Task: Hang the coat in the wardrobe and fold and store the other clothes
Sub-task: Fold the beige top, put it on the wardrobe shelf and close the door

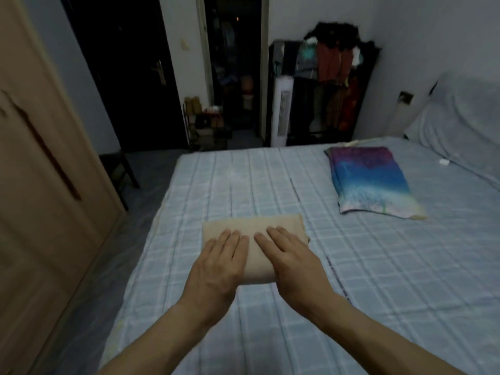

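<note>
The folded beige cloth garment is pressed under flat left hand and right hand (nothing gripped); folds may be undone by lifting.

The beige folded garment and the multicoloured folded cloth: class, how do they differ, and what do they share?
The beige garment is plain; the multicoloured cloth fades purple to blue. Left hand and right hand press the beige garment; the multicoloured cloth lies untouched, farther right. Both lie folded on the bed.
</note>
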{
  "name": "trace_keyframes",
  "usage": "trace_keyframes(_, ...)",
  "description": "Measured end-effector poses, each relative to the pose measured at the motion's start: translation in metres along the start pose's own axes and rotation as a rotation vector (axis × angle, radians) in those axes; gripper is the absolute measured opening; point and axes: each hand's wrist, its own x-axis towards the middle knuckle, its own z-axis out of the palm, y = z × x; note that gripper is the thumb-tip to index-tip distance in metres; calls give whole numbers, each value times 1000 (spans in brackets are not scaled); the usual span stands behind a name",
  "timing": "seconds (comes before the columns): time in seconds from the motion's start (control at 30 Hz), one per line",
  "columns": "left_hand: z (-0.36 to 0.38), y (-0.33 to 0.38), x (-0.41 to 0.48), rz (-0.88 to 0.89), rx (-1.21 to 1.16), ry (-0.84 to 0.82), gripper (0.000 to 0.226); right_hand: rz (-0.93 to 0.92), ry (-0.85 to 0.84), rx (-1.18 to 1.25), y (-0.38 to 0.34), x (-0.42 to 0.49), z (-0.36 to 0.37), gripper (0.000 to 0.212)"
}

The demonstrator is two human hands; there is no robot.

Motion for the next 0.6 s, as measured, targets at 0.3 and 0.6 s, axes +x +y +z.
trace_keyframes(0.3,-192,2,-6,-50,177,164,65,-146,167,-17,-64,29,-162,74)
trace_keyframes(0.6,-287,-24,-63,-185,247,232,66,-369,209,46,-146,47,-228,73)
